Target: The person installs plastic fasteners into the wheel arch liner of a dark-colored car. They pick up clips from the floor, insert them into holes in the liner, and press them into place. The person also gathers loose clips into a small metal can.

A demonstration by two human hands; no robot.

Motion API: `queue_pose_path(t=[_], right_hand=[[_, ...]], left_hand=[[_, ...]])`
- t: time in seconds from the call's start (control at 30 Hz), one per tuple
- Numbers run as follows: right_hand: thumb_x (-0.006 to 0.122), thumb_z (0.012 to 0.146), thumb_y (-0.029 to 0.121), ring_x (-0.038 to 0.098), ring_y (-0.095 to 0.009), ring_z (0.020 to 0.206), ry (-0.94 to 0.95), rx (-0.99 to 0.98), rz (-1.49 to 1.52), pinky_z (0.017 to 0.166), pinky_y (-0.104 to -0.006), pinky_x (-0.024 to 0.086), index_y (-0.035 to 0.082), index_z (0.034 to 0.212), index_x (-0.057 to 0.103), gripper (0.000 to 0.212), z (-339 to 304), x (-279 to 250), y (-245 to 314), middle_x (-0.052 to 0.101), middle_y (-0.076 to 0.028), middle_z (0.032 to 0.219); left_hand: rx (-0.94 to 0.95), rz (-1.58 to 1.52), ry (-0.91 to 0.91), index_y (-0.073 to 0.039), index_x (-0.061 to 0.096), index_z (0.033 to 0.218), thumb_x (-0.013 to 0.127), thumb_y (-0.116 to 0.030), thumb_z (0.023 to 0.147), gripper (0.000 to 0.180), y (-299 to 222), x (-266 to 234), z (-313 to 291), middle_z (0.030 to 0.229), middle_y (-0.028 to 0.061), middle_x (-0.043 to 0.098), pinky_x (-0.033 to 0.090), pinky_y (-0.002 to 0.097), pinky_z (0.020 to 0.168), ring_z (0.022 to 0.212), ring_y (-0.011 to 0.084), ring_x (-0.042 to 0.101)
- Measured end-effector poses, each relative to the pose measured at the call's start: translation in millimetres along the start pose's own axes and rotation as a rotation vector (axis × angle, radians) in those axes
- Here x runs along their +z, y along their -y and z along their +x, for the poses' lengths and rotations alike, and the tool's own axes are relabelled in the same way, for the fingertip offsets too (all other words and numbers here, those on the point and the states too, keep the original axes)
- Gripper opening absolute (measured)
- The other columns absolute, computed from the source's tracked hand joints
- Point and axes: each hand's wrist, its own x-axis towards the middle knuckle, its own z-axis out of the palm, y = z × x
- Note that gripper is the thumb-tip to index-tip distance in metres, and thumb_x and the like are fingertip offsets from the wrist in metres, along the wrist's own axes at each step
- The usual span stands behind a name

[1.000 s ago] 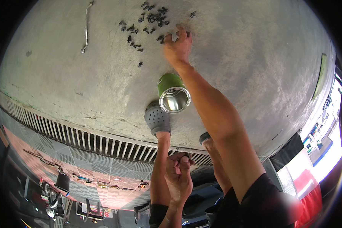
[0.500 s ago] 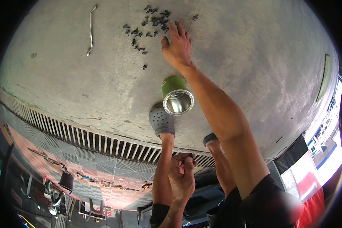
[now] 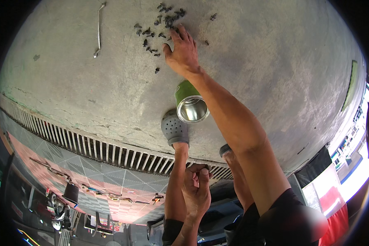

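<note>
My right hand (image 3: 182,53) reaches out over the concrete floor with its fingers apart, its fingertips at the near edge of a loose cluster of small dark bolts (image 3: 168,21). Whether a fingertip touches one is hidden. Lower down, my left hand (image 3: 197,187) stays closed in front of my legs, thumb against the fingers. A small dark edge shows at its fingertips, too little to name. Below my right wrist stands a green can (image 3: 185,89) without a lid, its shiny metal inside bare; my right forearm partly covers its side.
A double-ended wrench (image 3: 98,33) lies left of the bolts. Single bolts lie apart, one dark bolt (image 3: 213,17) to the right. My grey clog (image 3: 174,128) is beside the can. A slotted drain grate (image 3: 90,147) crosses behind my feet.
My right hand has shifted left along the near side of the bolts, uncovering a small piece on the floor to its right. My left hand remains closed in the same place.
</note>
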Motion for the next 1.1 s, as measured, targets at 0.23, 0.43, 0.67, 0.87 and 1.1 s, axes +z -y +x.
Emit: queue_pose_path(t=[0.23, 0.43, 0.67, 0.87, 1.1], right_hand=[[0.072, 0.095, 0.032, 0.028, -0.042, 0.157, -0.022, 0.001, -0.025, 0.126, -0.0582, 0.028, 0.011, 0.154, 0.051, 0.066, 2, 4, 13, 0.034, -0.019, 0.169], [0.072, 0.099, 0.038, 0.020, -0.039, 0.162, 0.186, -0.099, -0.147, 0.129, -0.0590, 0.023, 0.013, 0.158, 0.048, 0.069, 14, -2, 8, 0.031, -0.012, 0.173], [0.069, 0.097, 0.024, 0.046, -0.045, 0.143, 0.000, -0.014, 0.048, 0.118, -0.0578, 0.038, 0.009, 0.153, 0.052, 0.061, 12, -7, -2, 0.050, -0.019, 0.156], [0.065, 0.101, 0.018, 0.067, -0.043, 0.118, -0.184, 0.089, 0.175, 0.104, -0.0471, 0.054, 0.005, 0.142, 0.063, 0.043, 60, -10, -14, 0.069, -0.023, 0.132], [0.070, 0.103, 0.012, 0.072, -0.022, 0.095, -0.044, 0.598, 0.830, 0.084, -0.0355, 0.057, 0.009, 0.131, 0.071, 0.028, 72, -17, -15, 0.078, -0.009, 0.110]], left_hand=[[-0.023, 0.007, -0.008, 0.001, 0.061, 0.114, 0.062, -0.015, 0.110, 0.016, -5, 3, 0, 0.104, 0.0081, 0.070, 0.058, 0.0289, 0.083, 0.088, 0.0128, 0.067], [0.004, 0.041, 0.014, 0.001, 0.060, 0.115, 0.062, -0.015, 0.110, 0.017, -1, 3, -1, 0.106, 0.0086, 0.071, 0.059, 0.0289, 0.083, 0.088, 0.0128, 0.067], [-0.003, 0.016, 0.001, 0.001, 0.060, 0.115, 0.062, -0.017, 0.110, 0.018, 3, 8, -5, 0.104, 0.0083, 0.070, 0.059, 0.0289, 0.084, 0.090, 0.0126, 0.067], [-0.006, 0.040, 0.013, 0.001, 0.060, 0.116, 0.062, -0.019, 0.110, 0.021, 4, 4, -6, 0.104, 0.0082, 0.070, 0.058, 0.0302, 0.085, 0.091, 0.0135, 0.067], [0.017, 0.028, 0.012, 0.001, 0.059, 0.116, 0.061, -0.016, 0.111, 0.019, 4, -2, -3, 0.103, 0.0085, 0.070, 0.058, 0.0306, 0.085, 0.092, 0.0140, 0.067]])
